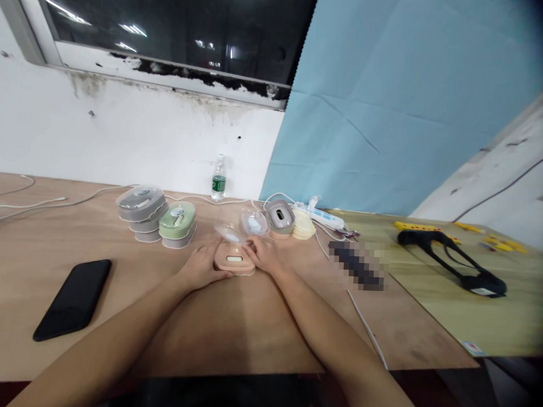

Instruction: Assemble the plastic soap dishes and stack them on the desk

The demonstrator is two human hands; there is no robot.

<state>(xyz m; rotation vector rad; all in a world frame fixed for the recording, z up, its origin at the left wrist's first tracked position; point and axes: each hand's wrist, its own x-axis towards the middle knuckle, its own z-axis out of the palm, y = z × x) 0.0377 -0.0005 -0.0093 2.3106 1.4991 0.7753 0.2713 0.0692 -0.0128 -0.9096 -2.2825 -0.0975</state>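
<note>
Head view: brown table [275, 340], white wall [167, 128], one dark window [179, 28], one blue sheet [368, 112]. One pink box [234, 263] on table, between the hands: left hand [202, 265] grasping its left side, right hand [263, 255] touching far-right edge, can't tell if gripping. Two clear covers [253, 223] just behind. Left: one grey stack [141, 205], one green-topped stack [177, 223]. One bottle [219, 182], one black phone [74, 300], one power strip [327, 218].
</note>
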